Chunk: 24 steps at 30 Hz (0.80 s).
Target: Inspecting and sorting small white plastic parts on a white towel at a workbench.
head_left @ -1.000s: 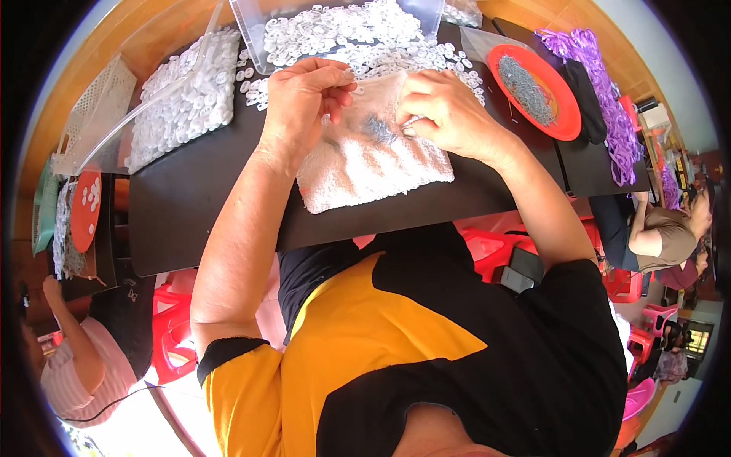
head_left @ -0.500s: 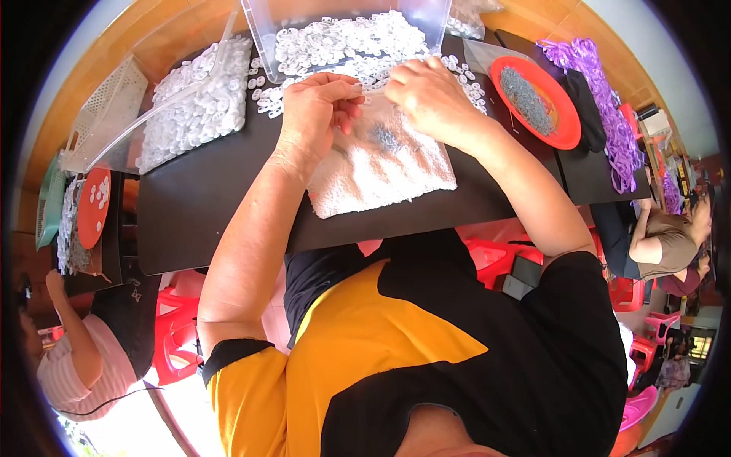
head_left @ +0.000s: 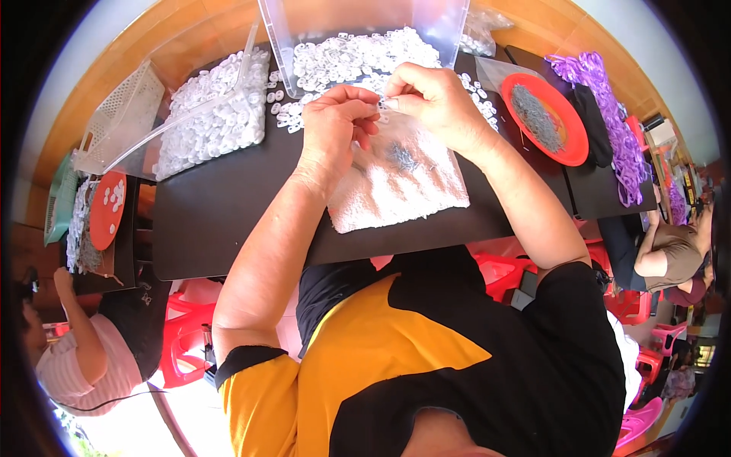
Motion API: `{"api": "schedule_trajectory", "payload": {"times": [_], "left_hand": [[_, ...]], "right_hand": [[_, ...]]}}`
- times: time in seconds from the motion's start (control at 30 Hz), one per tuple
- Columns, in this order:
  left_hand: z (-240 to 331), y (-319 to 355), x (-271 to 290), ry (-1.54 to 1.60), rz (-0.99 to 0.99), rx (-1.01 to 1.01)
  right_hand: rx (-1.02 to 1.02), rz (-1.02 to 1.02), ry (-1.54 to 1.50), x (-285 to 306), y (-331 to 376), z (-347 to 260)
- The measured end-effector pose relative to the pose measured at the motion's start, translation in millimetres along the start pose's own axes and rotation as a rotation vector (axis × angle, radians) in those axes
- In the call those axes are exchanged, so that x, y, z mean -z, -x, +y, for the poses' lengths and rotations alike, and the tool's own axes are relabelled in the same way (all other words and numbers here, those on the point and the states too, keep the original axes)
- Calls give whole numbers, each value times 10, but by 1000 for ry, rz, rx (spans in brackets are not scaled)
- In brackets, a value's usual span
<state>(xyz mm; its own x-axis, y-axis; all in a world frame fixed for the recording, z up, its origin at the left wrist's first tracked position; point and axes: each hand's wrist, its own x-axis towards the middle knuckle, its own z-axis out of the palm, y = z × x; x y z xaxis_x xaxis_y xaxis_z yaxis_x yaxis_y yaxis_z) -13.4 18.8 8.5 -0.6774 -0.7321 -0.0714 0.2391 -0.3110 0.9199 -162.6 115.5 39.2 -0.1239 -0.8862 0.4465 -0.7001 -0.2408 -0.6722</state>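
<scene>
A tiny piece [head_left: 383, 103], too small to make out clearly, sits at the fingertips between the two hands, raised over the far edge of a pale towel [head_left: 400, 198]. The left hand [head_left: 335, 126] pinches it from the left, thumb and forefinger pressed together, the remaining fingers curled loosely beneath; its back faces up and left, and the forearm runs up from the near left, bent at the elbow. The right hand [head_left: 430, 103] meets it from the right, thumb pointing left and forefinger arched above, the two tips pinching the same piece; its wrist bends inward, with the forearm slanting from the near right. Below the hands, a small heap of grey metal bits [head_left: 403, 158] lies on the towel. Beyond are loose white parts in a clear bin [head_left: 459, 30], with more spilled around it on the dark table [head_left: 221, 236]. A bulging clear bag of white parts [head_left: 217, 114] lies left; right, a red plate [head_left: 572, 145] holds grey pins [head_left: 535, 116], with purple ribbons [head_left: 609, 126] farther right.
</scene>
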Motion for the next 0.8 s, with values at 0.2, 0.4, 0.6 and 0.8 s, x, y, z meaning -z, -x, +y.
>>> {"api": "schedule_trajectory", "payload": {"times": [0.2,0.4,0.6,0.8], "left_hand": [[1,14,7,-85,-45,-12],[8,19,3,-203,-61,-7],[66,31,-13,-152,-116,54],[51,32,-8,-147,-157,71]], "right_hand": [[186,65,386,-89,5,43],[354,3,648,-47,18,-7],[372,-48,599,36,25,15],[255,-71,269,75,63,104]]}}
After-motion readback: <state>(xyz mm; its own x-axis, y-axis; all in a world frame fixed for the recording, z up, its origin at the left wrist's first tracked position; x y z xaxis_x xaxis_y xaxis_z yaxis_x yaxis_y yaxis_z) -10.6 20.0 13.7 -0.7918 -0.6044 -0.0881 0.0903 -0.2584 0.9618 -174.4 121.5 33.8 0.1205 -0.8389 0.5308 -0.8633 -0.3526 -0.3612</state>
